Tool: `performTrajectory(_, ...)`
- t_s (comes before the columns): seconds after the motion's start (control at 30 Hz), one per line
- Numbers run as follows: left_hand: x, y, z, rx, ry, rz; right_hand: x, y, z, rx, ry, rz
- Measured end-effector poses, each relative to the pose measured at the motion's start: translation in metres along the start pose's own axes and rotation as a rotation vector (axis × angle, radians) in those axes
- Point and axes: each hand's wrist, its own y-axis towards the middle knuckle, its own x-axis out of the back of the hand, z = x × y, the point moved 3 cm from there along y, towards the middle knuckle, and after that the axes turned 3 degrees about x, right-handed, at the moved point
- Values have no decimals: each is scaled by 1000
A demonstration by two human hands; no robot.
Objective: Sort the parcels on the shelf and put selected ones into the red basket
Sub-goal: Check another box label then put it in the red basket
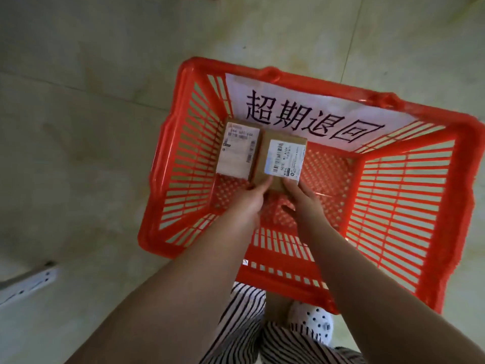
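A red plastic basket (409,195) stands on the floor below me, with a white paper sign bearing black characters on its far wall. Inside, at the far left, lies a small brown parcel (237,151) with a white label. Right beside it is a second brown parcel (282,158) with a barcode label, low inside the basket. My left hand (246,203) grips its near left corner and my right hand (301,198) grips its near right corner. Whether it rests on the basket's bottom I cannot tell.
Pale floor tiles surround the basket. A white metal shelf foot (26,283) lies at the lower left. My striped trousers and a white dotted shoe (312,321) stand just in front of the basket's near wall.
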Motion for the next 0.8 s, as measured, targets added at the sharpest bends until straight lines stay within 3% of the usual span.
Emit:
performTrajectory(0.47, -7, 43, 4, -22, -88, -37, -6, 37, -3, 65, -182, 7)
performTrajectory(0.8, 3, -34, -14, 93, 77, 12, -3, -13, 18, -100, -301, -125)
